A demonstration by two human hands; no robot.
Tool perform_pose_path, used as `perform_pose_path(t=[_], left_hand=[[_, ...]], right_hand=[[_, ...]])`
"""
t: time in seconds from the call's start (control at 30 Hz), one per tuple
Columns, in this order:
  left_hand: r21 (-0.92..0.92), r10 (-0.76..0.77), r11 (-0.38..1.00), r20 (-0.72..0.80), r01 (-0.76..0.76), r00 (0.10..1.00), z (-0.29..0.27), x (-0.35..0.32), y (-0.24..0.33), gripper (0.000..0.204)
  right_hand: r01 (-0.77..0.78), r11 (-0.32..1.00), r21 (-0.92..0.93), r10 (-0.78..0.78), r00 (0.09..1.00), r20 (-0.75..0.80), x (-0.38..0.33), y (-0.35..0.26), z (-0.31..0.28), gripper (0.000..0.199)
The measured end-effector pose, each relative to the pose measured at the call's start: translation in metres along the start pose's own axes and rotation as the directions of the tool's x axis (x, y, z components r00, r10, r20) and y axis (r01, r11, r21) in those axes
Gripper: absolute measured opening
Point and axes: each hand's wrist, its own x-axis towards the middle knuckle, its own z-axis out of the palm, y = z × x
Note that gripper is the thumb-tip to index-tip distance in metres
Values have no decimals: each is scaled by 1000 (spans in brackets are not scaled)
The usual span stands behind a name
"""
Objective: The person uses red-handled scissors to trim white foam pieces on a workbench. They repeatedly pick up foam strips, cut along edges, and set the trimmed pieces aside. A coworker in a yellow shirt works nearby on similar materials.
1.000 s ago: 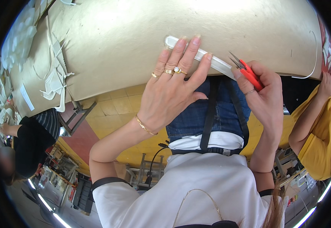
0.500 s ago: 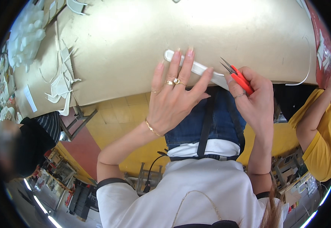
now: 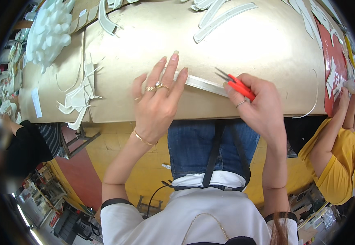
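A narrow white strip [image 3: 205,84] lies aslant on the tan tabletop between my two hands. My left hand [image 3: 156,101] is open, its fingers stretched out over the strip's left end and hiding it. Rings and a bracelet show on that hand. My right hand [image 3: 264,104] is closed around red-handled thread snips [image 3: 242,87], whose dark pointed blades stand apart and aim up and left, away from the strip. The thumb of this hand is at the strip's right end; whether it pinches the strip cannot be made out.
Several white curved strips [image 3: 222,23] lie at the far edge. White scraps [image 3: 78,98] and a pale bundle [image 3: 50,34] sit left. A thin offcut [image 3: 315,92] lies right, by a red sheet [image 3: 326,61]. People are at both sides, one in a yellow shirt [image 3: 335,163].
The view has shifted, showing more of the far tabletop. My left hand has moved left and farther in from the table's near edge. The strip now lies flatter across, the snips still in my right hand.
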Motion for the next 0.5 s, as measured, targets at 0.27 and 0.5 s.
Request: perform_pose_path(t=[0.27,0.5], left_hand=[[-313,68,949,282,25,957,-4,-20,27,60],[-376,43,922,341,94,939,1,-15,30,72]], right_hand=[[-15,1000,26,16,999,-35,-8,14,28,29],[15,986,164,-15,1000,4,1,1,22,25]])
